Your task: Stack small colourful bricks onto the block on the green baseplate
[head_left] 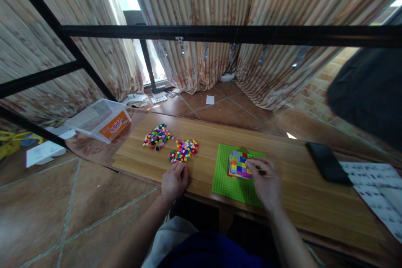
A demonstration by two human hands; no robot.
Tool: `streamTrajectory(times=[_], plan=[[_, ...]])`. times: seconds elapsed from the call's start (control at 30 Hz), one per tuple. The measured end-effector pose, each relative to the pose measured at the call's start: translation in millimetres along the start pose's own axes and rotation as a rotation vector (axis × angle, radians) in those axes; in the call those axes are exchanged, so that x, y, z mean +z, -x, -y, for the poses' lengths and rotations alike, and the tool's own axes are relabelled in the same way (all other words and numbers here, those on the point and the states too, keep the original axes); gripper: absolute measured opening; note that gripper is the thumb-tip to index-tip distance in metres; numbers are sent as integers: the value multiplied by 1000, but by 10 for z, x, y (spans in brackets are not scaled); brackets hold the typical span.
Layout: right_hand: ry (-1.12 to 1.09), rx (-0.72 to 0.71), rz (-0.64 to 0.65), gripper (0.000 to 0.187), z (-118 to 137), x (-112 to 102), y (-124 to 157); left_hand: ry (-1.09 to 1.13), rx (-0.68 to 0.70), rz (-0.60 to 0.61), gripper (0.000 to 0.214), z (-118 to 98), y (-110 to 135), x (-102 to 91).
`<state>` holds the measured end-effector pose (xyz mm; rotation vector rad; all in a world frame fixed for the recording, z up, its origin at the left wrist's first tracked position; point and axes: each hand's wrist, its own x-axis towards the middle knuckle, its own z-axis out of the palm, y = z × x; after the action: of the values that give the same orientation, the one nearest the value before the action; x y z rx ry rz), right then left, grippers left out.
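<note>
A green studded baseplate (223, 178) lies on the wooden table, carrying a block of many-coloured toy bricks (238, 166). My right hand (266, 178) is over the right side of that block, thumb and forefinger pinched at its top edge; whether a small brick is between the fingertips is hidden. My left hand (174, 181) rests closed on the table's near edge, its fingers curled in. Just beyond it lies a pile of small loose bricks (185, 149). A second pile of loose bricks (157, 135) sits farther left.
At the table's left end stands a clear plastic box (102, 121) with an orange label. On the right lie a black phone (328, 163) and a printed sheet (377, 192). A black metal bar (201, 33) crosses above the far side, before curtains (194, 0).
</note>
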<state>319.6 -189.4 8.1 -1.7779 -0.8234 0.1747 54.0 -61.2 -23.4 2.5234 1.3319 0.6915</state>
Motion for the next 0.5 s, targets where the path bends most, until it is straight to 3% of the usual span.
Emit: streamTrajectory(times=[0.27,0.5], plan=[[-188,138,-40,25,-52,45,-44,7,9,8,19,-10,-6,-13],[-360,282,-20,38,-80,76,-92,3,7,10,18,2,-1,-3]])
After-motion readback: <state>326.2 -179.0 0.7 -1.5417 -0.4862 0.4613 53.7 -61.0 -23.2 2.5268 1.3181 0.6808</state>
